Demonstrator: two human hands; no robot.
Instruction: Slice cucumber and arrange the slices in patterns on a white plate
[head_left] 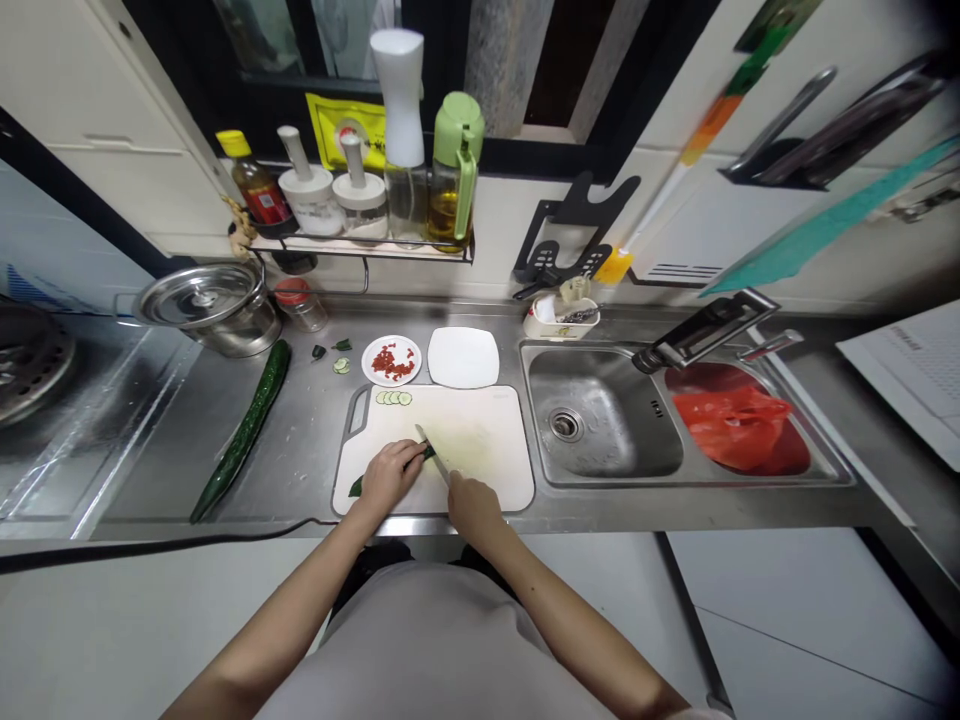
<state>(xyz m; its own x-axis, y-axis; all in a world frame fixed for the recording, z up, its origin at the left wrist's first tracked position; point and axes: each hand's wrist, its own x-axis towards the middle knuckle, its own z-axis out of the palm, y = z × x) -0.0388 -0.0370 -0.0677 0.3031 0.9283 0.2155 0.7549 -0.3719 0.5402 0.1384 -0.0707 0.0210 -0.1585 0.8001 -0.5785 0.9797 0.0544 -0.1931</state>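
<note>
On the white cutting board (499, 420), my left hand (386, 478) is closed over a piece of dark green cucumber (429, 451), mostly hidden under the fingers. My right hand (474, 508) grips a kitchen knife (433, 455), its blade angled up and left against the end of that piece. Another bit of cucumber (356, 487) lies at the board's left, beside my left wrist. Several thin cucumber slices (394, 398) sit in a row near the board's top left. A whole cucumber (244, 430) rests on the steel counter further left.
Behind the board stand a plate of chopped red pieces (392, 379) and a bare white square plate (463, 357). Cucumber scraps (341, 366) lie left of them. A lidded pot (210, 305) is at the back left. To the right are the sink (607, 440) and a red bag (735, 425).
</note>
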